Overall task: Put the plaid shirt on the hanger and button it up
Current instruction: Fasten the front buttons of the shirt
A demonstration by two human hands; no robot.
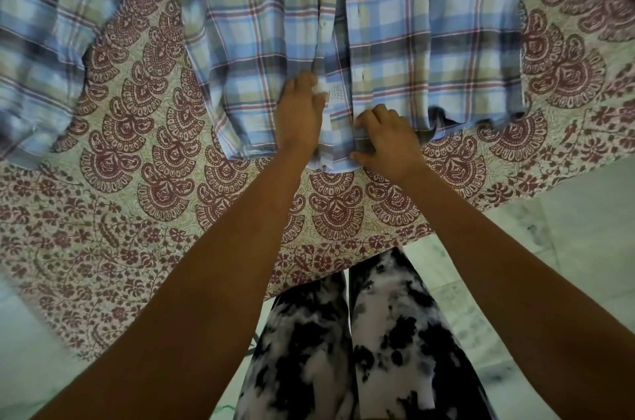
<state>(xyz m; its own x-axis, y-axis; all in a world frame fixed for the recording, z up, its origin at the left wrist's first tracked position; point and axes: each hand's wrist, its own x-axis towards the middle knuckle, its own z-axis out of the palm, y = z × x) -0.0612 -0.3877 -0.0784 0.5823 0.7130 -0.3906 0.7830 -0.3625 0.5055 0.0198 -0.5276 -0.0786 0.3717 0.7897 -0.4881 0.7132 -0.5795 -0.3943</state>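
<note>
1. The plaid shirt point(395, 41) is spread front-up on a patterned bedspread point(137, 144), its hem nearest the person and its collar end out of view past the top.
2. The left hand point(300, 113) is laid on the left front panel just beside the open placket, its fingers curled onto the cloth edge — a pinch seems likely, though the fingertips are blurred.
3. The right hand point(386, 141) is set just right of it, near the hem, with fingers bent and thumb tucked under the placket edge, so the fabric is gripped there.
4. Between the two hands a strip of the shirt's inner side with a small label point(336, 91) is exposed.
5. Beyond the grips, white buttons point(323, 25) are seen up the placket — undone.
</note>
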